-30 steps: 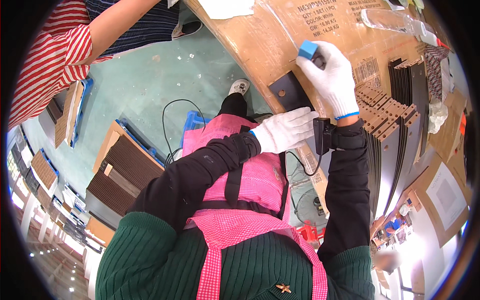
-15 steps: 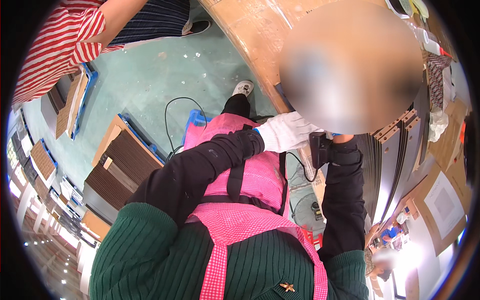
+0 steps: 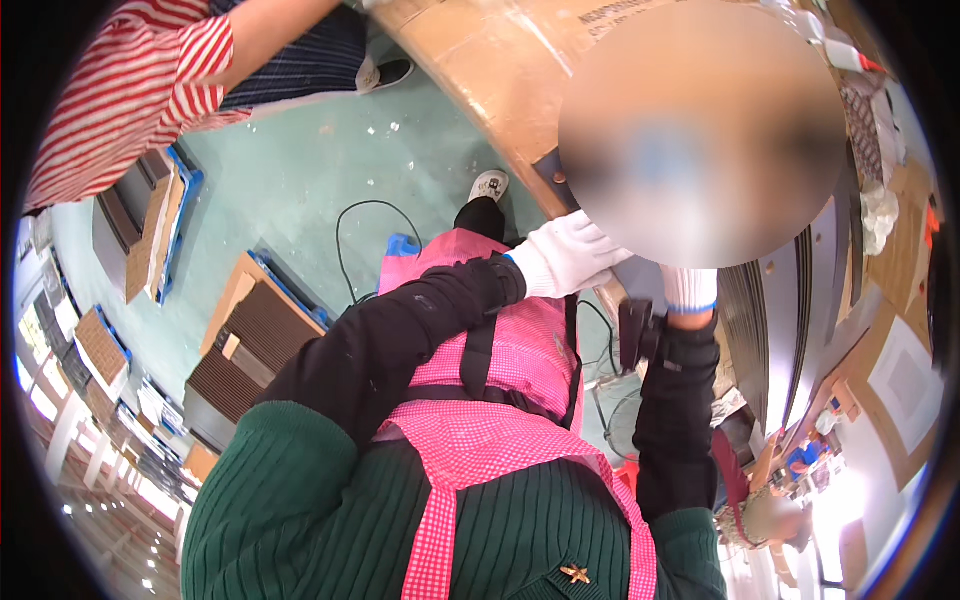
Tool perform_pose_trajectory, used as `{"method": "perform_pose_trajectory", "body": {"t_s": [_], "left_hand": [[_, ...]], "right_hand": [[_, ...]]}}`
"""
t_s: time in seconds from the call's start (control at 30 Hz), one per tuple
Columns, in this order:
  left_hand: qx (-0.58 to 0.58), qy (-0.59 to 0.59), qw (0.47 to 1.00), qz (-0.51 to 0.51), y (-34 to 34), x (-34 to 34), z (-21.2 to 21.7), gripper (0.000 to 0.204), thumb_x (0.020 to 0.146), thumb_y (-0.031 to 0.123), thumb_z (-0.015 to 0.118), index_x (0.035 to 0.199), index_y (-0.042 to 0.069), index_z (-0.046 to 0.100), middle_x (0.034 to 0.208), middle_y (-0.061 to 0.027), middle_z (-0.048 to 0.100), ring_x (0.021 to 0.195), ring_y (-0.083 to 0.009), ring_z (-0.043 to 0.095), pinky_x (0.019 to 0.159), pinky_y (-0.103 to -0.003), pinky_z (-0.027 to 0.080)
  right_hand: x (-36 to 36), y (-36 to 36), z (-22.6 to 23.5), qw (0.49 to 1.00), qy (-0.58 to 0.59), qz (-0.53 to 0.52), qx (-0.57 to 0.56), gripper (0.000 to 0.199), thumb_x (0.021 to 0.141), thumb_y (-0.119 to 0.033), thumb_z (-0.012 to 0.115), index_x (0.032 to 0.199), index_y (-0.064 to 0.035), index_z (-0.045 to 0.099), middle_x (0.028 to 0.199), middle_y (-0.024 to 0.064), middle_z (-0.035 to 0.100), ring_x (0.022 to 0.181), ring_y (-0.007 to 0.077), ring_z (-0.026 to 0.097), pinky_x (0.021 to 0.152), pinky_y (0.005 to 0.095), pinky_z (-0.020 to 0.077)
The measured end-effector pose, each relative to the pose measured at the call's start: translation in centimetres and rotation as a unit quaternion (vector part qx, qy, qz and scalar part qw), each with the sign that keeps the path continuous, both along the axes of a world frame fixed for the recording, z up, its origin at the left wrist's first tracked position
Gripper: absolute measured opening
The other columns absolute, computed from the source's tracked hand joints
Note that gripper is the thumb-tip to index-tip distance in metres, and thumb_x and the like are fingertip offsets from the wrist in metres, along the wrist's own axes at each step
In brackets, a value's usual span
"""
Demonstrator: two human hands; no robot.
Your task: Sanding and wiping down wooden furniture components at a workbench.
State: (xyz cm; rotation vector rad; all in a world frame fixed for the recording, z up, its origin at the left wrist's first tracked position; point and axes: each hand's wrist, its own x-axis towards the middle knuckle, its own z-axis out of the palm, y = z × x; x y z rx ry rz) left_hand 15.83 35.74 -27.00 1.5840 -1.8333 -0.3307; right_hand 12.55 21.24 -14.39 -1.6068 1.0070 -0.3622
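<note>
My left hand [image 3: 568, 256], in a white knit glove, lies across the near edge of a grey panel [image 3: 640, 280] at the table's edge. Its fingers bend over the panel; the thumb is hidden. The panel's dark corner, with a round hole, shows just beyond the hand. My right hand [image 3: 690, 290] wears a white glove with a blue-trimmed cuff. Only its cuff and lower part show; a blurred patch covers its fingers and whatever they touch. A black box-like device [image 3: 637, 335] sits on the right wrist.
A cardboard-covered table [image 3: 480, 60] runs along the far side. Stacked grey panels [image 3: 790, 310] stand at right. Panel stacks on blue pallets [image 3: 250, 345] occupy the floor at left, near a black cable [image 3: 345, 230]. A person in a red-striped top [image 3: 130, 120] stands at far left.
My left hand has shifted slightly, and more of the grey panel shows under its fingers. My right forearm has lowered a little, bringing the glove cuff into view. The person's arm at far left has moved right.
</note>
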Motion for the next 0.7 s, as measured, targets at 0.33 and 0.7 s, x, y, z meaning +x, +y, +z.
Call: {"method": "perform_pose_trajectory", "body": {"t_s": [0.33,0.7], "left_hand": [[0.016,-0.102,0.988,-0.118,-3.8,-5.5,1.0,0.056,0.087,0.030,0.059,0.138,0.006,0.061,0.143,-0.0148,0.059,0.137,-0.0328,0.051,0.123,-0.058,0.028],[0.092,-0.132,0.960,-0.230,-5.8,-11.9,4.6,0.101,0.065,0.048,0.088,0.144,0.000,0.048,0.149,-0.0189,0.048,0.141,-0.0394,0.041,0.125,-0.058,0.019]], "right_hand": [[-16.9,11.8,2.8,0.947,-0.093,-0.223,0.212,0.023,0.098,-0.011,0.069,0.116,0.0021,0.064,0.102,0.0082,0.074,0.091,0.0134,0.069,0.085,0.0290,0.0547],[-29.5,18.3,1.8,0.826,-0.192,-0.489,0.205,0.024,0.099,-0.013,0.069,0.119,-0.0006,0.064,0.106,0.0057,0.074,0.092,0.0114,0.068,0.081,0.0258,0.0537]]}}
